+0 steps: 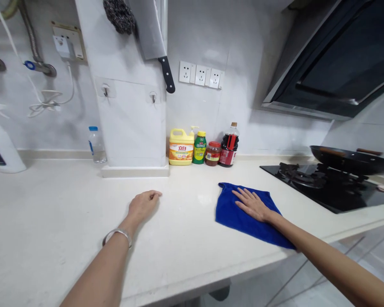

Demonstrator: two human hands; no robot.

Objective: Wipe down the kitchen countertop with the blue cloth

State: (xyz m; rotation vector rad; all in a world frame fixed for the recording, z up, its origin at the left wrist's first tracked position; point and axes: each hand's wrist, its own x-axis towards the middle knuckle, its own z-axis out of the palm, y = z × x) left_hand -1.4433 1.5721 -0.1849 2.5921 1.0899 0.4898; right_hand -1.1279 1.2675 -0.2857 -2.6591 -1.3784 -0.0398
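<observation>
a blue cloth (240, 222) lies spread right of the frame's center on the white countertop (182, 243), its long axis slanting from upper left to lower right, one corner pointing lower right. the right hand (251, 206) rests flat on it, fingers apart. the left hand (144, 207), left of center, curls loosely, fingers together. at center, 立白 reads on the yellow jug (181, 149); the green bottle (199, 148) bears print too small to read.

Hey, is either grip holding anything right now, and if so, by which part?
Nothing appears held: the right grip lies open and flat on the blue cloth, and the left grip is curled with nothing visible in it.
</observation>
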